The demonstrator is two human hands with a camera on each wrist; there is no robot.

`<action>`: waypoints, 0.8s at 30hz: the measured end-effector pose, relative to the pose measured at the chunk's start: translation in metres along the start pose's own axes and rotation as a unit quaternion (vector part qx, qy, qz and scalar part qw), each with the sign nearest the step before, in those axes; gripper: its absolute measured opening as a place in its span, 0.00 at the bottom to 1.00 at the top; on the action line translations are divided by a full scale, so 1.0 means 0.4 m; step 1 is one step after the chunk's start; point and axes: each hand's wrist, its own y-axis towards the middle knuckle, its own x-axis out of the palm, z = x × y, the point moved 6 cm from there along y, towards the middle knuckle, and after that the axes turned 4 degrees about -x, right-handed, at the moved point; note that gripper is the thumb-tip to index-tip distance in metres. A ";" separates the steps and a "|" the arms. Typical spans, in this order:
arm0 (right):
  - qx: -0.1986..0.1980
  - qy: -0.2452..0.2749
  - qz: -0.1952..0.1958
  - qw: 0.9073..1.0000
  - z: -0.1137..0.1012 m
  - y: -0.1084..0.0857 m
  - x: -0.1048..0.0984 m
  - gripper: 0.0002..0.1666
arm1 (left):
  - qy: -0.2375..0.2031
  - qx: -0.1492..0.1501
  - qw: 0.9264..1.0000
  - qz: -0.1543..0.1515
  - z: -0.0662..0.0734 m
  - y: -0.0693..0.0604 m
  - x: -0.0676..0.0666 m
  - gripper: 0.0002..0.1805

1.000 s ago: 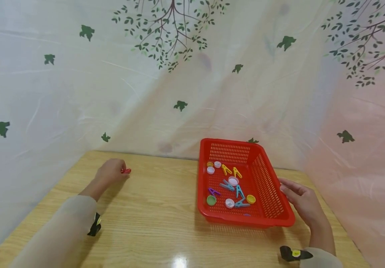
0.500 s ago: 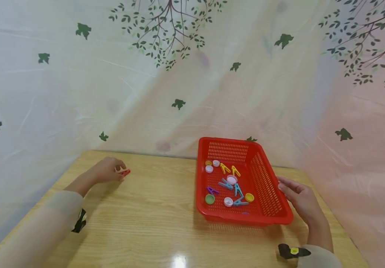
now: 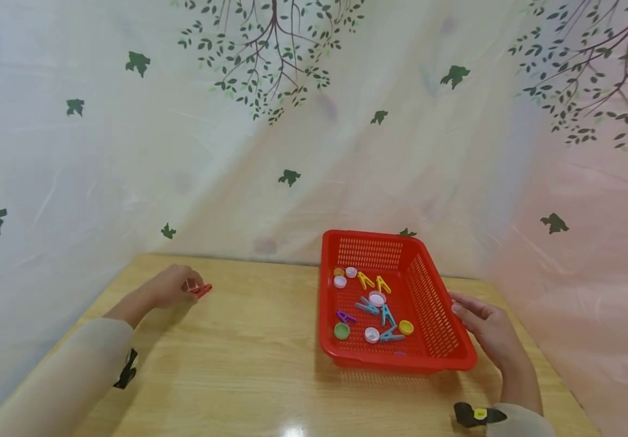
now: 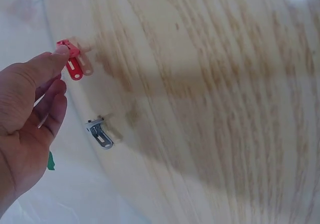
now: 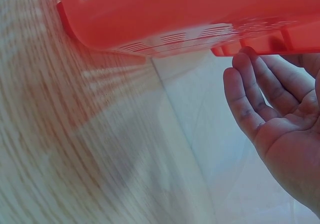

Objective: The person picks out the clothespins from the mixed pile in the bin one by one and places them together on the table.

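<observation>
At the table's far left, my left hand pinches a red clothespin between thumb and fingers, close to the tabletop. Beside it a grey clothespin lies on the wood, below the fingers in the left wrist view. My right hand holds the right rim of a red plastic basket, thumb at the rim. Inside lie yellow clothespins, blue clothespins, a purple clothespin and several bottle caps, among them a green cap and a yellow cap.
The light wooden table runs back to a pale curtain printed with leaves and branches. This curtain hangs along the back and both sides of the table. The basket takes up the right part of the tabletop.
My left hand has shifted slightly left and down, and its fingers have loosened, showing more of the red clothespin. The right hand keeps its place on the basket rim.
</observation>
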 end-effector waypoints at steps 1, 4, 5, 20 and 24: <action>-0.002 0.000 0.001 1.000 -0.001 0.000 0.000 0.41 | 0.000 0.000 1.000 0.003 0.000 0.000 -0.002 0.11; -0.004 0.001 0.001 1.000 -0.002 0.001 0.002 0.41 | 0.009 0.008 1.000 0.002 0.000 0.001 -0.008 0.11; -0.003 0.001 0.001 1.000 -0.002 0.001 0.002 0.41 | 0.012 0.008 1.000 -0.002 0.000 0.001 -0.008 0.11; 0.007 -0.004 -0.002 1.000 -0.005 0.003 0.001 0.41 | 0.000 -0.021 0.999 -0.030 -0.023 0.002 0.005 0.08; 0.008 -0.006 0.002 1.000 -0.004 0.001 0.002 0.42 | 0.001 -0.024 0.999 -0.025 -0.028 0.002 0.010 0.05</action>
